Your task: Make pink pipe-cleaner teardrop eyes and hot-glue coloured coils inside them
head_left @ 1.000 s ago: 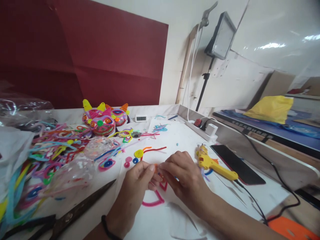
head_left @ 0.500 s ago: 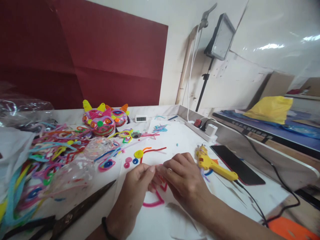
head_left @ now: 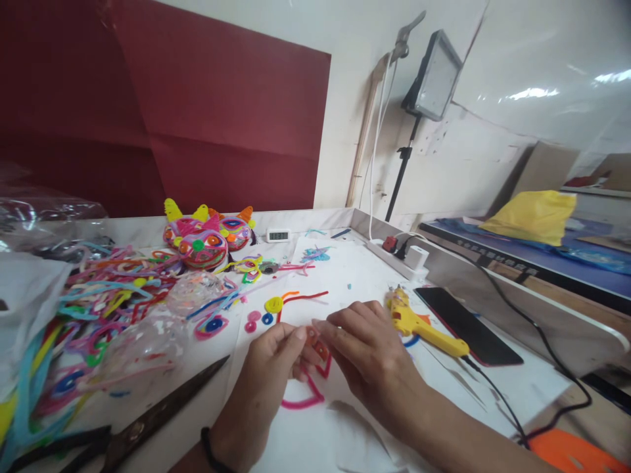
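Note:
Over the white paper, my left hand (head_left: 271,371) pinches a small orange-red pipe-cleaner piece (head_left: 320,350) between thumb and fingers. Fingertips of my right hand (head_left: 367,351) are closed at the piece's upper right edge; part of it is hidden by the fingers. Under the hands lies a bent pink pipe cleaner (head_left: 304,402). Just beyond them are a yellow coiled disc (head_left: 274,304), a red pipe cleaner (head_left: 308,297), a small blue coil (head_left: 267,318) and pink coils (head_left: 250,326). A pink-and-blue eye shape (head_left: 213,326) sits farther left.
Large scissors (head_left: 148,420) lie at front left, beside a heap of pipe cleaners (head_left: 118,282). Finished animal heads (head_left: 202,246) stand at the back. A yellow glue gun (head_left: 424,328) with its cord, a black phone (head_left: 468,325) and a power strip (head_left: 399,258) are at right.
The right fingertips have shifted slightly right and away from the left thumb, so more of the orange-red piece shows. The left hand has hardly moved.

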The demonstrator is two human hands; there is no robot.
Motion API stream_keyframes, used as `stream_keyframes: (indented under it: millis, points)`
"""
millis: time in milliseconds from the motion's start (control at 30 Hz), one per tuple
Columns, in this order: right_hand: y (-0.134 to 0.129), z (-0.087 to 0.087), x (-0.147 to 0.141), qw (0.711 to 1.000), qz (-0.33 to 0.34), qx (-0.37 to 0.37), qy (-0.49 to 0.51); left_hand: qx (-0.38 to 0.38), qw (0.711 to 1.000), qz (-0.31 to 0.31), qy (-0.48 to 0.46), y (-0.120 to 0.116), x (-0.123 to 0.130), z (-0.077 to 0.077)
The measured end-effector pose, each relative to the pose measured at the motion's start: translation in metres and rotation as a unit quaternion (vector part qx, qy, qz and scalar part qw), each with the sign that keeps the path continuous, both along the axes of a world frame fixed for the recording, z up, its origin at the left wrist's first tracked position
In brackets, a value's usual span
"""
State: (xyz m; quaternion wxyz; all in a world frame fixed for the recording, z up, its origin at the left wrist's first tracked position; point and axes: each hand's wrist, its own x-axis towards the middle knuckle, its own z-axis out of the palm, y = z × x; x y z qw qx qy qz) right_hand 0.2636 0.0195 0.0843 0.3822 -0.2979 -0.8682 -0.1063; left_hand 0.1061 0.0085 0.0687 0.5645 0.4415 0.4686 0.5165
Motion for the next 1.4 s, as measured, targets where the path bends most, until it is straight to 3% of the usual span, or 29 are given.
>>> stream_keyframes:
  millis: [233,467,667,767,867,967,1100,1400]
  points:
    - [-0.006,0.003,0.024,0.999,-0.007,-0.018,0.039,-0.004,1.0,-0.004,0.023,0.003,-0.004,-0.001]
    - [-0.019,-0.022,0.055,0.997,-0.046,-0.064,0.006,0.012,0.993,-0.068,0.101,0.013,-0.015,-0.005]
    - [-0.04,-0.032,0.064,0.997,-0.019,-0.069,-0.004,-0.011,0.983,-0.121,0.138,0.023,-0.028,-0.007]
    - [-0.048,-0.034,0.058,0.997,0.009,-0.072,-0.029,-0.026,0.977,-0.146,0.152,0.027,-0.036,-0.012]
    - [-0.052,-0.042,0.042,0.999,0.02,-0.022,-0.037,-0.041,0.97,-0.168,0.17,0.029,-0.042,-0.016]
    - [-0.05,-0.06,0.022,0.999,-0.007,0.051,-0.01,-0.05,0.965,-0.173,0.191,0.029,-0.046,-0.015]
    - [-0.045,-0.08,0.001,0.997,-0.049,0.055,0.007,-0.053,0.96,-0.163,0.223,0.027,-0.048,-0.008]
    - [-0.045,-0.069,-0.009,0.998,-0.048,0.028,-0.011,-0.071,0.956,-0.146,0.246,0.02,-0.037,0.011]
